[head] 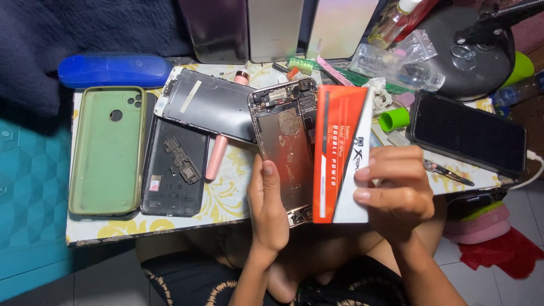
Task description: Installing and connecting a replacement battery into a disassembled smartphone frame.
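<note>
Head view: the left hand [269,212] grasps an opened, backless silver phone chassis [285,141] from below, thumb along its left edge, holding it tilted above the front edge of the small white table with a yellow floral pattern [226,195]. The right hand [394,190] is clenched on a slim orange, black and white cardboard box [339,153], held upright just beside the chassis, touching its right edge. On the table lie a green rubber phone case [106,150], a black phone back with exposed parts [174,167], a grey metal screen plate [208,105], a pink pen-like tool [217,156] and a black phone [467,131].
</note>
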